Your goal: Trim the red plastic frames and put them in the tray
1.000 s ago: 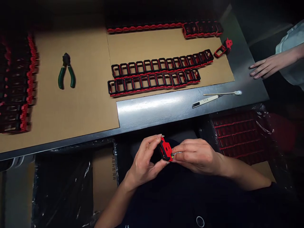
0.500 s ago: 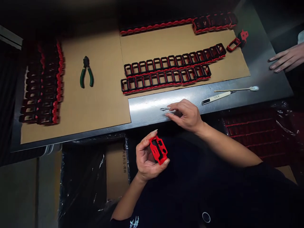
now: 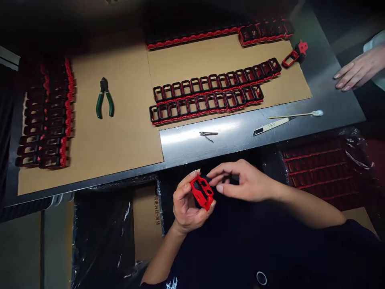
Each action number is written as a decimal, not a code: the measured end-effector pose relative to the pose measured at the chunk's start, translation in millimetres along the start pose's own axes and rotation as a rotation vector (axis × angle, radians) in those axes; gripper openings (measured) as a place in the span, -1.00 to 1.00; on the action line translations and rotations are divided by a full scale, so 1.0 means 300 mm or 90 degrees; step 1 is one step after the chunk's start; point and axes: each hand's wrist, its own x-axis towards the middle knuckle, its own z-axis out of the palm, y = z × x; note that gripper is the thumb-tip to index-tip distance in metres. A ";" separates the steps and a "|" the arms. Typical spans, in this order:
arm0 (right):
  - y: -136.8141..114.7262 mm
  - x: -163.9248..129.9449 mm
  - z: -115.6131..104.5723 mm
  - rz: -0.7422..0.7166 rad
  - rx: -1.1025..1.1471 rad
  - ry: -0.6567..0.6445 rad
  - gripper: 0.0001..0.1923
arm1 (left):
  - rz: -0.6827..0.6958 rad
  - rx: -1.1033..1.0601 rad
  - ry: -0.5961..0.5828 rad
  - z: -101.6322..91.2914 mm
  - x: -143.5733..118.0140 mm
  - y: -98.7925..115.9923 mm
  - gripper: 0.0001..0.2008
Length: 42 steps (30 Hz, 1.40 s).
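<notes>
My left hand [image 3: 189, 204] is closed around a red and black plastic housing [image 3: 202, 193], gripping it by its edges just off the table's front edge. At the upper right side of this part is my right hand [image 3: 240, 181], its thumb and fingers apart. Its index fingertip is close to the black edge; whether it touches is unclear. On the bare metal strip of the table lies a nail clipper [image 3: 208, 133] with its lever swung out.
Cardboard [image 3: 126, 132] covers much of the metal table. Rows of red-black housings [image 3: 207, 105] stand on it, with green-handled cutters [image 3: 104, 100] further left. A tweezer-like tool [image 3: 270, 126] and a cotton swab [image 3: 293, 115] lie right. Another person's hand [image 3: 357, 68] rests at the table's right end.
My right hand has left the nail clipper on the table and come down beside the housing. My left hand still holds the housing. The view has shifted slightly.
</notes>
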 end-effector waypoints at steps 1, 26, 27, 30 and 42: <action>-0.008 -0.012 0.013 0.034 0.035 -0.034 -0.67 | 0.009 0.014 -0.010 -0.002 0.000 -0.006 -0.22; 0.015 -0.025 0.013 0.106 0.148 -0.086 -0.74 | 0.017 0.026 -0.051 -0.003 -0.010 -0.008 -0.19; 0.030 -0.026 0.014 0.133 0.217 -0.099 -0.74 | -0.011 -0.012 -0.043 0.005 -0.009 -0.007 -0.24; 0.071 -0.025 0.029 0.167 0.339 -0.147 -0.67 | -0.082 -0.105 -0.048 0.024 -0.008 -0.007 -0.27; 0.079 -0.028 0.056 0.211 0.342 -0.105 -0.44 | -0.131 -0.053 -0.095 0.013 -0.026 -0.016 -0.17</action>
